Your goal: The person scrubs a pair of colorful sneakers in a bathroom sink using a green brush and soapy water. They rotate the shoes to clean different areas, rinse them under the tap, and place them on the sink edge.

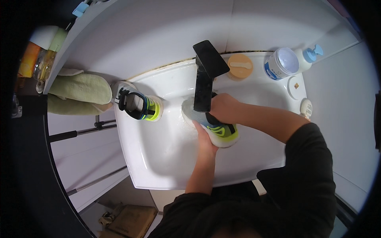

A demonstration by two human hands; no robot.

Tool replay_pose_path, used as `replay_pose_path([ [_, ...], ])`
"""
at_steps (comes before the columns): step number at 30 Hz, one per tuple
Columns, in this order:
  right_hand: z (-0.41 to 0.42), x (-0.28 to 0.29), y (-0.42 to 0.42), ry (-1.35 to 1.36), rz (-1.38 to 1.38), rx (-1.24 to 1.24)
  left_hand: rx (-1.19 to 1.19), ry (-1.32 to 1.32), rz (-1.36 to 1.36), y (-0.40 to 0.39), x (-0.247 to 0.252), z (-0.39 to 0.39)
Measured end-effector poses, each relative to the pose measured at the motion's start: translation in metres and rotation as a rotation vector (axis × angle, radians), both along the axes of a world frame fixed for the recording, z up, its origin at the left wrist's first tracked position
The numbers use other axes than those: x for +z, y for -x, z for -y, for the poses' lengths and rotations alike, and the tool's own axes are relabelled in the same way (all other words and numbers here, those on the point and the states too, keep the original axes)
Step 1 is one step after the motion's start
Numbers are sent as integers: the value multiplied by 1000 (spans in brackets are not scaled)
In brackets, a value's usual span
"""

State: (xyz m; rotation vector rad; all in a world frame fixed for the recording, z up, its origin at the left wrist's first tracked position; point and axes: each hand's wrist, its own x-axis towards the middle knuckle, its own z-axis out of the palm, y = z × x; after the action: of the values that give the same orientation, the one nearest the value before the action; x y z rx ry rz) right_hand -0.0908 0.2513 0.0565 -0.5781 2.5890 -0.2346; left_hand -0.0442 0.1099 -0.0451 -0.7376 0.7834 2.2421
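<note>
Over the white sink basin (166, 160), a grey, blue and neon-yellow sneaker (221, 134) lies tilted beneath the black faucet (203, 89). My left hand (205, 138) grips its sole from below. At the shoe's opening is my right hand (224, 107); its fingers are hidden by the faucet and the shoe, so whether it grips anything does not show. Water splashes by the toe, which is partly behind the faucet. The matching sneaker (153, 108) rests on the sink's left rim, apart from my hands.
An orange-lidded jar (240, 66), an open white tub (275, 67), a pump bottle (303, 61) and a round white lid (296, 88) stand along the back right rim. Green towels (80, 89) hang at left, above metal rails (89, 131). A cardboard box (134, 220) lies below.
</note>
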Motion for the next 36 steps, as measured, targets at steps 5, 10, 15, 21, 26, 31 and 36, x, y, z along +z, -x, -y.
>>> replay_pose_path([
  [5, -1, -3, -10, 123, -43, 28, 148, -33, -204, 16, -9, 29],
  [10, 0, -22, 21, 262, -160, -145, 152, 84, -61, 19, -1, 6],
  [15, -2, -38, 5, 207, -111, -28, 209, 16, -174, 25, -19, 32],
  [21, -11, -39, 17, 324, -192, -29, 99, 129, -73, 13, 6, 7],
  [26, -2, -11, -5, 34, 109, 195, 105, 73, -254, 24, -16, 48],
  [31, -7, -14, 7, 164, 14, 31, 86, 183, -72, 18, 5, 24],
  [36, -3, -3, -5, 208, 77, 100, 94, 67, -255, 22, -23, 54],
])
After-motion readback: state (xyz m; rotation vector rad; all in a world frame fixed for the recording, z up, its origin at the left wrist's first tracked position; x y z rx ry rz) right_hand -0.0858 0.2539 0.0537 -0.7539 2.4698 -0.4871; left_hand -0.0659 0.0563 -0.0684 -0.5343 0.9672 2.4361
